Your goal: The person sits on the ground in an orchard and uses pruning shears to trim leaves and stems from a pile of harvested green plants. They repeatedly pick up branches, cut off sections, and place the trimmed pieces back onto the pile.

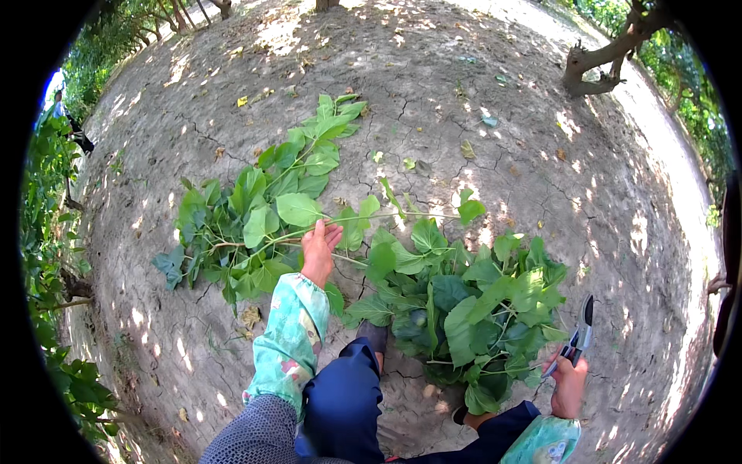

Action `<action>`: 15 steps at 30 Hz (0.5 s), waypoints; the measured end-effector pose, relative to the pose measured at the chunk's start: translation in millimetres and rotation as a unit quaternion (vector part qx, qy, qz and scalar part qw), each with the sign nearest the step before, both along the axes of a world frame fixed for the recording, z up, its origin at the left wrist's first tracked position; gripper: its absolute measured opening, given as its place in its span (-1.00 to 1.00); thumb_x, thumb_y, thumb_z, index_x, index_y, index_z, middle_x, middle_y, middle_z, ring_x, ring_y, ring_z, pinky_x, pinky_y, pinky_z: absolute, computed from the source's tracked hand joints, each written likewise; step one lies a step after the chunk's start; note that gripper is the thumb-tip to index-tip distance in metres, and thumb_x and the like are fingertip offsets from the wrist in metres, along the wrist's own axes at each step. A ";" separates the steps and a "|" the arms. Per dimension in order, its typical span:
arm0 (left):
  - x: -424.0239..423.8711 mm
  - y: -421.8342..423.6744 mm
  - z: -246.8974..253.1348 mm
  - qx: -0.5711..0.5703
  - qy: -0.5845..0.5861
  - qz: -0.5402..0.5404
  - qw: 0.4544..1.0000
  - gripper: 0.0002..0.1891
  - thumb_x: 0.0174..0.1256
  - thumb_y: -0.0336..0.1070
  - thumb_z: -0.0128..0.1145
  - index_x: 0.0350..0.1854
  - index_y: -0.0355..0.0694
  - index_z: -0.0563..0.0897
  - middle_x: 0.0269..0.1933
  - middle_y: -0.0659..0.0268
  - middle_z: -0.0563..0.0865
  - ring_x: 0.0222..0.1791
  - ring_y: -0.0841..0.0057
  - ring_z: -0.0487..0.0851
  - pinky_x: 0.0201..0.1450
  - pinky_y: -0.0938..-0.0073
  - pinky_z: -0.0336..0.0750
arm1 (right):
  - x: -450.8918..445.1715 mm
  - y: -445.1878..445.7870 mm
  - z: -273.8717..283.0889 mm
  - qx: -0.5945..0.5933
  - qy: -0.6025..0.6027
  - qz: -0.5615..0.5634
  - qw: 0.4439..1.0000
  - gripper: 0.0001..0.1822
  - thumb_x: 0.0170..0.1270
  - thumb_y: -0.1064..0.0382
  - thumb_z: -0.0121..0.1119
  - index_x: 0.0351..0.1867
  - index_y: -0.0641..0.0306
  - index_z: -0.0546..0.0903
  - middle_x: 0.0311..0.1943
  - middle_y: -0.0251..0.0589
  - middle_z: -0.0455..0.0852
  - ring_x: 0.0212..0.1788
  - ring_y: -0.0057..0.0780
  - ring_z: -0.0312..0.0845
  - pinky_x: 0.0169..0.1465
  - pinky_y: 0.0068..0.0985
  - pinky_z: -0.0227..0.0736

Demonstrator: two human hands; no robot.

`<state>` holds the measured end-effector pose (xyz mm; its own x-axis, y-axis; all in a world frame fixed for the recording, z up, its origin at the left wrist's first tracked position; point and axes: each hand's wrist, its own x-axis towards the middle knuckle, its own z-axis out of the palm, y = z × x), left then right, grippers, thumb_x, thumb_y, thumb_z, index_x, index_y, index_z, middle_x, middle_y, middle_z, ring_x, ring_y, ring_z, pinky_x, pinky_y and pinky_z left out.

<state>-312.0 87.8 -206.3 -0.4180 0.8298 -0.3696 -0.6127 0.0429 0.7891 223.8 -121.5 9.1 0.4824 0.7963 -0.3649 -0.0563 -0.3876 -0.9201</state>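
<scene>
My left hand [322, 246] is at the middle of the view, its thumb and fingers on the thin green stem of a leafy branch [298, 210]. This stem reaches right to a few leaves at its tip. Further leafy branches [249, 197] lie left of and beyond that hand. At the lower right, my right hand [565, 385] grips a pair of pruning shears [581, 333], their blades pointing away from me. Between my hands a heap of cut leafy branches [464, 301] lies on the ground by my feet, covering parts of them.
Cracked dry soil [406, 127] with scattered fallen leaves spreads all around. A bare, forked tree trunk [603, 58] stands at the upper right. Leafy shrubs [49, 232] line the left edge, where a person [72, 122] is partly visible. Another trunk base [327, 4] shows at the top.
</scene>
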 end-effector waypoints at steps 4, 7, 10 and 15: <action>15.1 6.4 100.9 0.145 -0.005 -0.049 0.988 -0.73 0.62 -0.22 -0.09 -0.03 -0.38 0.52 -0.04 -0.09 0.71 0.03 0.10 0.74 0.09 0.22 0.68 | -22.2 6.3 3.5 0.002 0.035 0.097 0.995 -0.70 0.25 0.44 0.05 0.02 0.46 0.52 -0.28 -0.10 0.70 -0.26 -0.28 0.72 -0.16 -0.41 0.64; 45.4 15.7 169.6 0.186 0.003 -0.063 0.980 -0.73 0.61 -0.22 -0.09 -0.04 -0.37 0.52 -0.05 -0.09 0.71 0.02 0.10 0.74 0.09 0.23 0.69 | -33.6 11.7 -8.3 -0.004 0.068 0.183 0.981 -0.66 0.22 0.45 0.01 0.04 0.48 0.53 -0.24 -0.06 0.73 -0.18 -0.25 0.75 -0.09 -0.40 0.65; 77.8 19.4 222.6 0.221 -0.004 -0.090 0.971 -0.75 0.61 -0.25 -0.10 -0.05 -0.36 0.53 -0.06 -0.10 0.72 0.01 0.11 0.74 0.07 0.26 0.69 | -44.1 16.9 -8.1 -0.022 0.099 0.225 0.969 -0.67 0.19 0.48 0.00 0.01 0.51 0.53 -0.22 -0.05 0.74 -0.16 -0.27 0.74 -0.08 -0.39 0.61; 129.2 3.7 280.6 0.262 -0.031 -0.091 0.960 -0.76 0.61 -0.25 -0.10 -0.06 -0.35 0.53 -0.11 -0.08 0.73 -0.03 0.14 0.76 0.02 0.27 0.72 | -53.3 40.1 26.0 0.045 0.070 0.257 0.963 -0.68 0.19 0.48 0.04 0.00 0.52 0.53 -0.20 -0.07 0.73 -0.14 -0.34 0.72 -0.05 -0.41 0.57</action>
